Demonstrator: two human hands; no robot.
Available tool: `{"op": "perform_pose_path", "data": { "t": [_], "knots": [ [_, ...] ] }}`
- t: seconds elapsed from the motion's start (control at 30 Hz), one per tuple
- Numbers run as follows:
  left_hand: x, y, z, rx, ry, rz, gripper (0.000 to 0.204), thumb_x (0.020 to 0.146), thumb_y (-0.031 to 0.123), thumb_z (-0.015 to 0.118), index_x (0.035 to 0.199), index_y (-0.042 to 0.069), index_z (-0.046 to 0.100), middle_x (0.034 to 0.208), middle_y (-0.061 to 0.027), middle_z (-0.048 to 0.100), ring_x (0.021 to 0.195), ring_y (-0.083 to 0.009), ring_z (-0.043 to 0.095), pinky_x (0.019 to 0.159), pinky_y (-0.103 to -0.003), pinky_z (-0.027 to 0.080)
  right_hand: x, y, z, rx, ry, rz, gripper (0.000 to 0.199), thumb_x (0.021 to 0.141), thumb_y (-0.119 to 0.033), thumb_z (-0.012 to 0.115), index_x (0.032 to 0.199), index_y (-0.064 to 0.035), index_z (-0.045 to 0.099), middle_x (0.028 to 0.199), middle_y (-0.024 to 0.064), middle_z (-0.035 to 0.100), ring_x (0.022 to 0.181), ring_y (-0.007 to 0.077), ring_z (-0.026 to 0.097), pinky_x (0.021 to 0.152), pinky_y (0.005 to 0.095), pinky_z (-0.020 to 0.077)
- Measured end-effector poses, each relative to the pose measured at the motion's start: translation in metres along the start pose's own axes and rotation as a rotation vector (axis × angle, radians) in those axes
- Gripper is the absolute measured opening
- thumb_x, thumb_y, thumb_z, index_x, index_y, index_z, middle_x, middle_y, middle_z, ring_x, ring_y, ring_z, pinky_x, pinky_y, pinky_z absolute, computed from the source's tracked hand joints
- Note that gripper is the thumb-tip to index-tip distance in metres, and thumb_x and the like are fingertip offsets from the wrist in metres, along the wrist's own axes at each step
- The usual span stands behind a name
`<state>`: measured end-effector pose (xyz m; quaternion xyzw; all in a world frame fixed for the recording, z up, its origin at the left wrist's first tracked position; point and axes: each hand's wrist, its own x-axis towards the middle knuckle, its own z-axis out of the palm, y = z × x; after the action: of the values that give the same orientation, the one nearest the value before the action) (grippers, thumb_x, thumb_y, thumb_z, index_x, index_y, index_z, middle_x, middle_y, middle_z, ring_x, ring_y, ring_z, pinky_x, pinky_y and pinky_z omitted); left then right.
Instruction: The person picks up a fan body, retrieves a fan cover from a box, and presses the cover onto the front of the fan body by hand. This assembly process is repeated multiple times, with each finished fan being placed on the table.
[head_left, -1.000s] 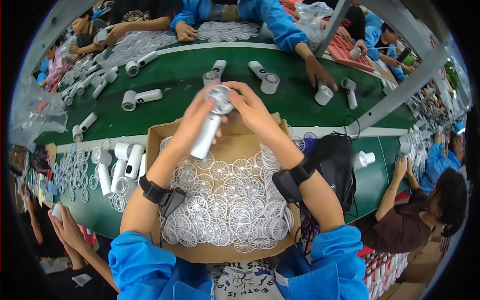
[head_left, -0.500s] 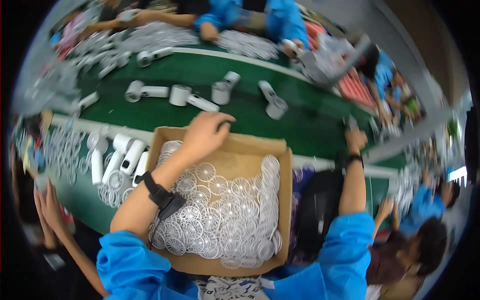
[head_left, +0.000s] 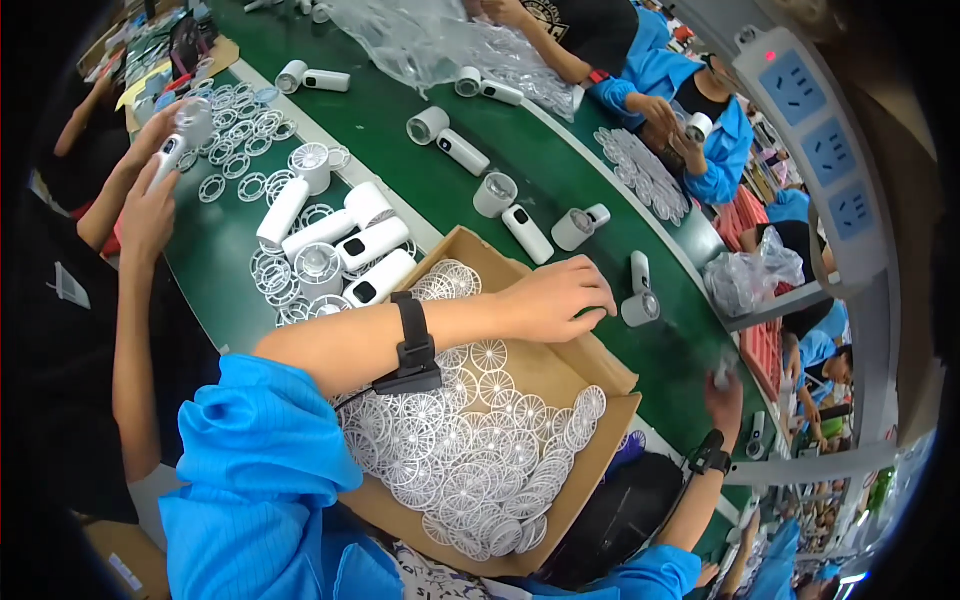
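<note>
My left hand (head_left: pixel 560 302) reaches over the far side of a cardboard box (head_left: pixel 590 508), palm down. Its fingers are loosely bent with the thumb apart, and nothing shows in them. White spoked fan grilles (head_left: pixel 470 455) lie heaped in the box below my forearm. Out over the green conveyor belt (head_left: pixel 590 340), my right hand (head_left: pixel 724 400) is smeared by motion; its fingers close around a small pale grey thing whose kind I cannot make out. Nearest to that hand on the belt are a white handheld fan body (head_left: pixel 640 295) and another handheld fan (head_left: pixel 757 435).
Several white fan bodies (head_left: pixel 345 240) and loose rings (head_left: pixel 240 135) cover the table to my left, where a co-worker's hands (head_left: pixel 150 190) hold a fan. Across the belt another person (head_left: pixel 670 120) handles a fan part. A power strip (head_left: pixel 815 130) hangs on a frame at upper right.
The view has turned, so the box and belt now slant down to the right. My left hand stays above the box's far edge; my right hand remains over the belt with the grey thing.
</note>
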<state>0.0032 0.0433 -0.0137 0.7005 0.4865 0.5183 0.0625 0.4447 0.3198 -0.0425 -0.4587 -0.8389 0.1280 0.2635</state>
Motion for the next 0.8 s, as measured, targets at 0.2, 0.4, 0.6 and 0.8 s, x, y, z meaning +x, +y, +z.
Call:
{"op": "perform_pose_path", "data": {
  "t": [0.2, 0.4, 0.6, 0.8],
  "knots": [
    [-0.002, 0.027, 0.006, -0.936, -0.096, -0.669, 0.026, 0.085, 0.023, 0.06, 0.104, 0.005, 0.06, 0.092, -0.0069, 0.063, 0.09, -0.0187, 0.059, 0.076, -0.034, 0.049, -0.039, -0.287, 0.053, 0.759, -0.18, 0.261, 0.029, 0.092, -0.019, 0.052, 0.116, -0.0019, 0.05, 0.093, 0.0063, 0.058, 0.083, 0.0136, 0.056, 0.069, 0.0265, 0.0449],
    [0.01, -0.004, -0.026, -1.028, 0.161, -0.978, 0.027, 0.081, 0.016, 0.064, 0.101, 0.002, 0.054, 0.087, -0.0083, 0.061, 0.068, -0.0179, 0.062, 0.055, -0.03, 0.052, -0.074, -0.384, 0.086, 0.517, -0.956, 0.012, 0.045, 0.089, -0.032, 0.057, 0.125, -0.0061, 0.047, 0.099, 0.0093, 0.057, 0.082, 0.0192, 0.059, 0.073, 0.0304, 0.0465],
    [0.017, -0.011, -0.036, -1.004, 0.19, -0.84, 0.04, 0.08, 0.01, 0.063, 0.113, 0.001, 0.042, 0.093, -0.0102, 0.059, 0.068, -0.0174, 0.063, 0.056, -0.031, 0.056, -0.092, -0.387, 0.168, -0.083, -0.543, -0.606, 0.045, 0.076, -0.021, 0.069, 0.116, -0.005, 0.054, 0.094, 0.0204, 0.058, 0.09, 0.0355, 0.057, 0.084, 0.0427, 0.0445],
    [0.017, 0.001, -0.037, -0.915, 0.2, -0.833, 0.07, 0.08, 0.005, 0.061, 0.136, 0.01, 0.021, 0.099, -0.014, 0.056, 0.068, -0.0206, 0.063, 0.053, -0.032, 0.055, -0.077, -0.372, 0.176, 0.139, -0.798, -0.499, 0.036, 0.076, -0.017, 0.069, 0.107, -0.0038, 0.054, 0.094, 0.0169, 0.06, 0.091, 0.0302, 0.058, 0.081, 0.0381, 0.0456]
  ]
}}
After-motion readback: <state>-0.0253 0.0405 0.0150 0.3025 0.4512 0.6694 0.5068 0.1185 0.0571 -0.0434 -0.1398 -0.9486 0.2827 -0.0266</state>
